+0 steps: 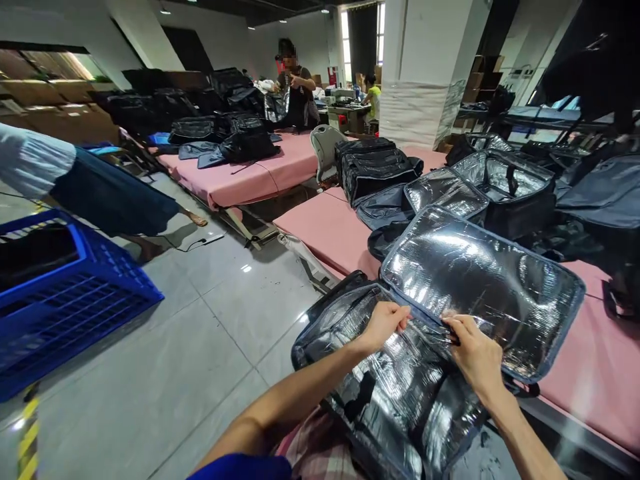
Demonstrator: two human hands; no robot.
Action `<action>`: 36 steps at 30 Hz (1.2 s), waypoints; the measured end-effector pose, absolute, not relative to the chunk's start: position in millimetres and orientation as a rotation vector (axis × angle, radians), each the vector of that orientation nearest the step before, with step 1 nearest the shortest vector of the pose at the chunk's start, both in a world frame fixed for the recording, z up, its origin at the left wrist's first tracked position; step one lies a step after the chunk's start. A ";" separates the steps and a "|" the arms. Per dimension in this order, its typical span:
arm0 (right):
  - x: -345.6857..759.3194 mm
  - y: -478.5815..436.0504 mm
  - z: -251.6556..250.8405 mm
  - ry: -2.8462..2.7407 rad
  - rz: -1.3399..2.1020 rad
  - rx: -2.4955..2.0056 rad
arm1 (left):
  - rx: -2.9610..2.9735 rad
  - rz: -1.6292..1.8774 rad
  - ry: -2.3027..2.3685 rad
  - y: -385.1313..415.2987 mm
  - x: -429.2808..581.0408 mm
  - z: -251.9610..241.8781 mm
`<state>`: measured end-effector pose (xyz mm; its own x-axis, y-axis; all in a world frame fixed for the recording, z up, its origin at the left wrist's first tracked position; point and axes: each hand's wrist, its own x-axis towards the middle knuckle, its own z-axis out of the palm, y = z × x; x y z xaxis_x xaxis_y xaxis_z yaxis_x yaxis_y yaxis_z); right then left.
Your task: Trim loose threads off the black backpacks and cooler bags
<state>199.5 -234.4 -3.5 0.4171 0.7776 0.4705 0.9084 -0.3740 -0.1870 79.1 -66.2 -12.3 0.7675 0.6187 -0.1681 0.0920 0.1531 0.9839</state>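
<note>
The right hand (477, 357) pinches the dark hinge edge (424, 312) of a black, silver-foil-lined rectangular bag (400, 380); the left hand (384, 325) curls nearby (its grip I cannot tell).

A blue slatted plastic crate (107, 290) is cropped left, a silver-lined black fabric bag (400, 380) below; the right hand (477, 357) partly hides its dark-blue edging (424, 312).

And here's the near pink table (325, 227), black bags (375, 167) crowding its top; beyond it, a far pink table (245, 181) carries dark bags (250, 145); down on the tiled floor (220, 360), a blue crate (100, 293)!
</note>
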 end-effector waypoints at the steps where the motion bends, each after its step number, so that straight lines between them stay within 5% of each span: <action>1: 196.2 -234.6 -4.1 -1.453 -0.404 -2.277 | 1.418 0.409 0.639 -68.0 75.4 -11.1; 7: 219.5 -213.2 -0.3 -1.413 -0.200 -2.360 | 1.726 0.227 0.635 -49.4 68.4 14.4; 10: 242.7 -202.1 5.1 -1.389 -0.111 -2.390 | 2.257 0.438 0.575 -35.8 75.5 37.3; 16: 255.8 -195.3 12.6 -1.358 -0.013 -2.461 | 3.071 0.464 -0.127 -20.1 119.5 54.3; 23: 240.2 -207.0 20.2 -1.372 -0.108 -2.433 | 3.258 0.278 -0.437 -13.8 137.9 57.7; 30: 206.7 -261.5 32.6 -1.506 -0.436 -2.303 | 3.177 0.174 -0.479 -22.6 100.6 114.1; 36: 233.9 -235.6 45.2 -1.505 0.396 -1.917 | 2.917 -0.343 -0.264 -20.6 118.4 133.2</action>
